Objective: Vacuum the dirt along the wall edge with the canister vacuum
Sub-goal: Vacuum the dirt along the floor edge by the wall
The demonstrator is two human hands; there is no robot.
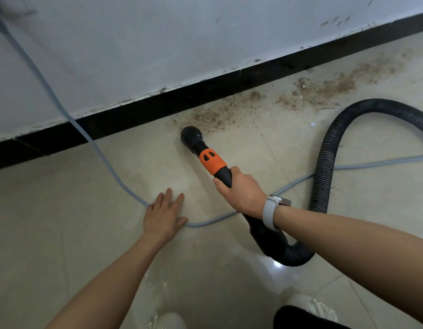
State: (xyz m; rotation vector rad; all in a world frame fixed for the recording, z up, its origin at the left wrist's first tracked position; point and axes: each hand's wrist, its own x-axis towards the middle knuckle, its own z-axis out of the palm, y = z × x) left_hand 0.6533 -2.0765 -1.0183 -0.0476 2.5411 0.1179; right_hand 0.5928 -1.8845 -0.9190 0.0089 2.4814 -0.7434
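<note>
I am gripping the black vacuum wand point(223, 174) in my right hand point(241, 193), fingers wrapped around it just below its orange collar point(212, 162). Its nozzle point(191, 136) is resting on the floor tile point(63, 210) at the centre of the frame, touching the left end of the dirt point(276, 98) trailing toward the upper right along the black baseboard point(158, 108). My left hand point(163, 217) is lying flat, fingers spread, over the grey cord point(106, 162).

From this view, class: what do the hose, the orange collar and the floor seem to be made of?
Hose: probably flexible plastic, matte black; its close ribs and easy bends suggest so.
Orange collar: seems moulded plastic or rubber, smooth and matte, with two recessed slots.
Floor: likely glazed ceramic tile; beige, glossy, with light reflections and thin joint lines.
</note>
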